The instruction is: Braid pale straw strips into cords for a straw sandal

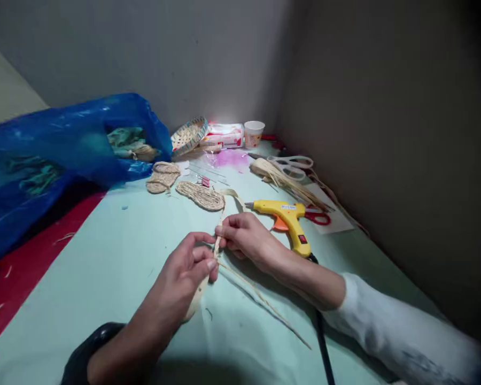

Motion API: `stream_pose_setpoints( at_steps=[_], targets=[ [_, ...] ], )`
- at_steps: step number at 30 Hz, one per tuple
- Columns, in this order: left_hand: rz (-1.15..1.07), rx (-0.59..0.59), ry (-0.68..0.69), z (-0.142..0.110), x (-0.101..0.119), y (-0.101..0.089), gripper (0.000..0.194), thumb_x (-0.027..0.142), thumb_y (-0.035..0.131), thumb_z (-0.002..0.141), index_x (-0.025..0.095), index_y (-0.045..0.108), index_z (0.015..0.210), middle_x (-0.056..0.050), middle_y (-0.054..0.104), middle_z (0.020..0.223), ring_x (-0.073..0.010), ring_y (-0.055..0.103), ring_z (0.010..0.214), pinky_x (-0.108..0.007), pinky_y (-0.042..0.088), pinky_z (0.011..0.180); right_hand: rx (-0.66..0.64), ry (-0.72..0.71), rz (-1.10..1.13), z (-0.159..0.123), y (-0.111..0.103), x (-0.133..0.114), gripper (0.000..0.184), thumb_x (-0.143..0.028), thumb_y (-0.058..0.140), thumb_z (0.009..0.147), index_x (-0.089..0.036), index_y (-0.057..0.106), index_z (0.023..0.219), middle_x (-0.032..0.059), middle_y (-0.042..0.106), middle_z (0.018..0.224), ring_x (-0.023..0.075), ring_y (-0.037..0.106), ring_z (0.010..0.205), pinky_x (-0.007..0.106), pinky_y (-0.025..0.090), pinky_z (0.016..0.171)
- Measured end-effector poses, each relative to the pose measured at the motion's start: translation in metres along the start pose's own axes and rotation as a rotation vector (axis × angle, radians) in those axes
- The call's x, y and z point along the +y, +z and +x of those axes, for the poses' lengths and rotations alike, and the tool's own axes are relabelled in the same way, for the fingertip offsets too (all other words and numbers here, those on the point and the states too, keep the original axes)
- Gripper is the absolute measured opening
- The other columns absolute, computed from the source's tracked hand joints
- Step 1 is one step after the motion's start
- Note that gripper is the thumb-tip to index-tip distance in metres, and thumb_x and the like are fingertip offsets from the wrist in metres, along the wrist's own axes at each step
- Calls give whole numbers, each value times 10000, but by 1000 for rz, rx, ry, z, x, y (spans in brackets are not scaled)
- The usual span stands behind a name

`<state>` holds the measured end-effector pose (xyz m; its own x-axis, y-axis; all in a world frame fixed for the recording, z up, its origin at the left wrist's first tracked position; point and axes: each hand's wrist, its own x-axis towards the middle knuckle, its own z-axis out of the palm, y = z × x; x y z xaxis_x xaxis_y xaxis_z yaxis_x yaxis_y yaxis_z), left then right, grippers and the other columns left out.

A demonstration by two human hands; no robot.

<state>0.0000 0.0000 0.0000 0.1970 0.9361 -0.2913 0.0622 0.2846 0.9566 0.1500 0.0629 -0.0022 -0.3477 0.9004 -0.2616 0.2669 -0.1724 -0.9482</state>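
A pale, flat fibre strip (217, 245) runs between my two hands over the table. My left hand (192, 264) pinches its near part between thumb and fingers. Just beyond, my right hand (240, 235) is closed on the same strip, which loops away toward a coiled, sole-shaped woven piece (201, 195). A thin loose strand (264, 302) trails from my left fingers to the right. Below my left hand, a pale rounded piece (196, 302) is partly hidden. Close to my right hand lies a yellow glue gun (291, 214) with an orange trigger.
A small woven slipper (162, 177) lies at the back left, near a blue plastic bag (76, 133). Farther back are a woven basket (189, 136) and a paper cup (254, 133). White-handled scissors (294, 164), a fibre bundle (276, 176) and red-handled scissors (317, 216) lie right, beside the wall.
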Motion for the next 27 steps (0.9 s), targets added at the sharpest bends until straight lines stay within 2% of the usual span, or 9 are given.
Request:
stream_pose_setpoints(
  at_steps=[4, 7, 12, 15, 17, 20, 23, 27],
  targets=[
    [-31, 37, -7, 2, 3, 0, 259, 273, 564, 812, 190, 459, 1033, 64, 534, 589, -94, 388, 553, -220, 287, 540, 20, -22, 0, 4, 2, 4, 238, -293, 537, 820, -148, 564, 633, -29, 509, 536, 47, 363, 411, 200, 260, 426],
    [-15, 54, -47, 4, 2, 0, 254, 317, 553, 817, 191, 460, 1016, 67, 535, 610, -66, 279, 455, -213, 210, 448, 23, -8, 41, 5, 4, 4, 230, -298, 524, 832, -156, 556, 655, -16, 545, 572, 58, 385, 403, 205, 277, 402],
    [7, 71, -72, 5, 0, 0, 242, 337, 540, 805, 201, 425, 969, 70, 543, 606, -48, 239, 418, -183, 156, 396, -75, 30, 19, 2, -1, -3, 277, -316, 501, 868, -154, 554, 649, -24, 507, 514, 69, 379, 390, 203, 287, 392],
    [-15, 102, -47, 4, -1, 3, 224, 340, 543, 801, 205, 416, 929, 71, 547, 590, -43, 234, 412, -174, 154, 393, -112, -45, -223, -5, -13, -11, 409, -411, 411, 925, -149, 593, 669, -13, 512, 499, 85, 420, 410, 216, 320, 441],
    [-39, 124, -40, 4, -1, 5, 232, 355, 555, 796, 210, 412, 907, 75, 538, 571, -44, 236, 408, -172, 152, 389, -13, -152, -486, -10, -25, -19, 399, -401, 422, 928, -149, 627, 696, 6, 558, 544, 100, 472, 479, 227, 334, 506],
    [-78, 146, -39, 4, -2, 7, 243, 360, 569, 783, 217, 410, 901, 73, 542, 573, -45, 242, 404, -173, 150, 389, 176, -278, -815, -10, -42, -31, 243, -314, 498, 898, -161, 665, 809, 36, 643, 692, 128, 525, 623, 238, 325, 583],
    [-107, 151, -37, 4, -2, 9, 247, 360, 572, 780, 220, 407, 900, 67, 554, 584, -45, 243, 403, -173, 151, 392, 190, -288, -933, 2, -49, -37, 208, -300, 488, 905, -178, 647, 962, 49, 678, 783, 144, 550, 667, 241, 326, 602],
    [-108, 163, -39, 3, -1, 9, 239, 356, 569, 788, 220, 404, 894, 69, 544, 577, -49, 268, 416, -170, 156, 400, 147, -273, -1057, 26, -41, -35, 238, -333, 522, 880, -185, 590, 1054, 69, 691, 887, 170, 599, 735, 241, 339, 598]
  ],
)
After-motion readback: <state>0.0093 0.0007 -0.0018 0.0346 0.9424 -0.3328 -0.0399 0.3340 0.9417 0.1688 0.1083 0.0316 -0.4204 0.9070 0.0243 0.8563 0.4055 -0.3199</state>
